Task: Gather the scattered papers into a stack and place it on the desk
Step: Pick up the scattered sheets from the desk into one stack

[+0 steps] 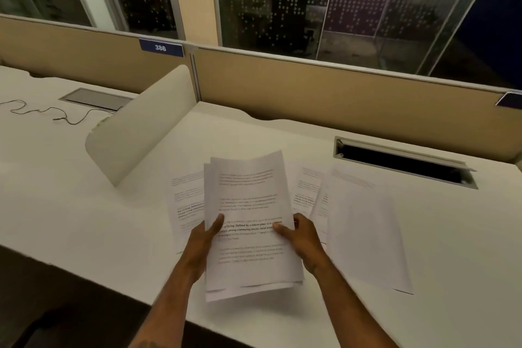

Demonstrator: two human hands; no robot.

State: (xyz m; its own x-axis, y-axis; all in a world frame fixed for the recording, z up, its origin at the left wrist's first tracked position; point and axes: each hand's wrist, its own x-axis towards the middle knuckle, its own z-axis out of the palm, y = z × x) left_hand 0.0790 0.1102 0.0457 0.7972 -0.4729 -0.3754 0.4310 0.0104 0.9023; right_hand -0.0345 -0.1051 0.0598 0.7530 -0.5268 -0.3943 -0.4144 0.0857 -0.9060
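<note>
Hands are pinching my printed stack [251,223] above the white desk [84,206]: left hand [202,237] and right hand [302,237] thumbs on top. Loose sheets [364,223] are lying right, one sheet [186,206] left.

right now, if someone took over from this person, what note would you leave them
Left hand and right hand both grip the partial stack, thumbs on top, held above the desk.
Still loose on the desk: one sheet left of the stack, and overlapping sheets to the right.
Done: several pages gathered.
Left: collect the rest, square the edges, set the stack down.
</note>
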